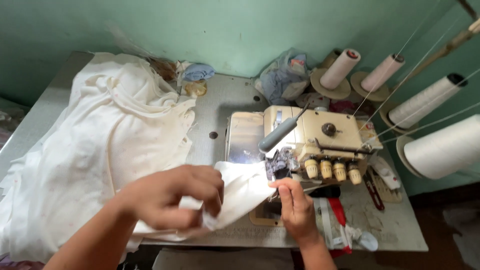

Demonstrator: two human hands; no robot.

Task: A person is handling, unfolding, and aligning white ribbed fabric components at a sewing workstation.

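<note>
Mint-green plaster wall (225, 30) backs a grey, worn table (220, 100) that carries a cream sewing machine (320, 137) with a boxy body, a shiny metal plate on its near left side and a row of four yellowish knobs (332, 169) along the front. From the head view, the left hand (172, 197) comes in low from the bottom left with the forearm slanting up and the wrist bent over; its fingers are curled in and pinched on a white cloth piece (240, 192), bunching the soft fabric into folds under the knuckles. The right hand (296, 207) reaches up from the bottom edge, palm down, fingers held close together and laid flat, the fingertips pressing the far corner of the same cloth against the machine's bed just in front of the needle area (the needle itself is too dark and small to make out). The cloth piece is thin, plain and matte, stretched between the two hands and lying across the front edge of the table. Left of it a large heap of white fabric (95, 150) spills over the table, loosely crumpled, with faint tiny specks on it. At right, four big cones of white thread (445, 147) stand tilted on their holders, threads running up from them. A red strip (339, 210) and small scissors-like snips (372, 189) lie beside the right wrist.
</note>
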